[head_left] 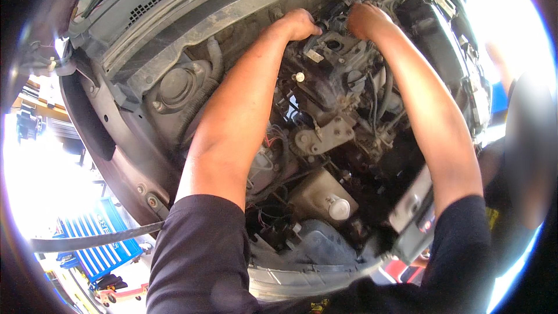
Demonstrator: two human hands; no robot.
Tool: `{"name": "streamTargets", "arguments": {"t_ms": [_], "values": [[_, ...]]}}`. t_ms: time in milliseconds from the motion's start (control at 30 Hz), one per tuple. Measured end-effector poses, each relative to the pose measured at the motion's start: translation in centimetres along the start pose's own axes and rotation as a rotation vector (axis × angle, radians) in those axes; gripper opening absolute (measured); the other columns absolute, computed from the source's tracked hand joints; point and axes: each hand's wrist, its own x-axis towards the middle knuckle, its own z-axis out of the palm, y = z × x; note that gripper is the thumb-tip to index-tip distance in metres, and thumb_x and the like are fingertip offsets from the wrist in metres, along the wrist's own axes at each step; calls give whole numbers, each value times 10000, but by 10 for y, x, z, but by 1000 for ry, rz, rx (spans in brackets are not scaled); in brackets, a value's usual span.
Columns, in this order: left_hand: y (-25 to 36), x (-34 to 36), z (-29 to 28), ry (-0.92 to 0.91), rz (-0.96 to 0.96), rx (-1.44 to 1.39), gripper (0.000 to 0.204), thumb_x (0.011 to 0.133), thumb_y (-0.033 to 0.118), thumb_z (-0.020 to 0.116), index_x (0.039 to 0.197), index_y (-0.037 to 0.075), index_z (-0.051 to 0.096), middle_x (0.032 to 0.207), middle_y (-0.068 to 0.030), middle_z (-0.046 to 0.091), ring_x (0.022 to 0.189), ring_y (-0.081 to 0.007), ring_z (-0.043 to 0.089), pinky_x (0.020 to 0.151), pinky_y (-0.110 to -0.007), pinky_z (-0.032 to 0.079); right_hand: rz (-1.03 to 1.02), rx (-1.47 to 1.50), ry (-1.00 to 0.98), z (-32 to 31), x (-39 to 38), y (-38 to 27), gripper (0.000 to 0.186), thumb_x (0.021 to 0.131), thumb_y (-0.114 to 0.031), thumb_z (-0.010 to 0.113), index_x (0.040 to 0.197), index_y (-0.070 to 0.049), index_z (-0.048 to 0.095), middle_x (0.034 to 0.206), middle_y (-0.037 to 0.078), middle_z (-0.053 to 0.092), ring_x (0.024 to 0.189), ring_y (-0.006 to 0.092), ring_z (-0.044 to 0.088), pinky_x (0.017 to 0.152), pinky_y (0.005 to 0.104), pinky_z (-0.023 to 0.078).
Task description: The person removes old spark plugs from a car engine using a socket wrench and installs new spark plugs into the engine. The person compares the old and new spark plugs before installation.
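Both my arms reach deep into a car's open engine bay. My left hand (302, 23) is curled around a dark hose or fitting at the back of the dusty engine (331, 81). My right hand (366, 20) is close beside it, fingers closed on a small dark part near the same fitting. What lies under the fingers is hidden. A round opening (333, 44) in the engine top sits just below and between both hands.
A strut tower (174, 87) and cowl panel (192, 6) lie left. A pale fluid reservoir with a white cap (338, 206) sits near the front edge. Another person (500, 99) stands at right. A blue tool chest (99, 244) is on the floor lower left.
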Motion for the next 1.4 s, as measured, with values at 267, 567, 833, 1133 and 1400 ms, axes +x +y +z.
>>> {"name": "streamTargets", "arguments": {"t_ms": [267,567,833,1133,1400], "values": [[1,-7,0,56,38,-59,458,696,365,755,1012,34,724,1019,-196,701,942,-329,669,854,-406,511,98,259,-193,-129,-208,-2,278,920,-184,558,1059,47,625,1023,261,645,996,418,613,878,482,477],[-7,-10,-15,13,-93,-161,497,815,494,689,871,2,738,922,-181,719,888,-295,676,838,-398,487,-34,659,-185,-149,-361,2,344,910,-188,587,1217,-34,566,950,165,676,928,348,650,841,433,509],[-42,15,-6,53,-209,16,318,779,347,692,908,62,754,954,-145,725,987,-288,677,896,-381,505,-258,1000,-428,-139,-429,-9,475,931,-249,589,1338,-29,483,1002,121,681,962,324,642,839,417,510],[-51,19,-2,212,-205,132,306,796,199,569,988,13,718,1108,-237,656,1070,-402,621,919,-443,494,-184,1303,-388,-110,-481,-13,520,923,-228,617,1374,-22,462,1027,123,675,927,309,652,824,381,507],[-21,-7,-23,252,-248,139,342,797,223,574,1008,-13,704,1130,-263,637,1101,-398,610,927,-442,488,-237,1297,-274,-97,-509,-18,501,907,-223,627,1354,-41,493,1026,111,675,918,280,658,787,369,512]]}}
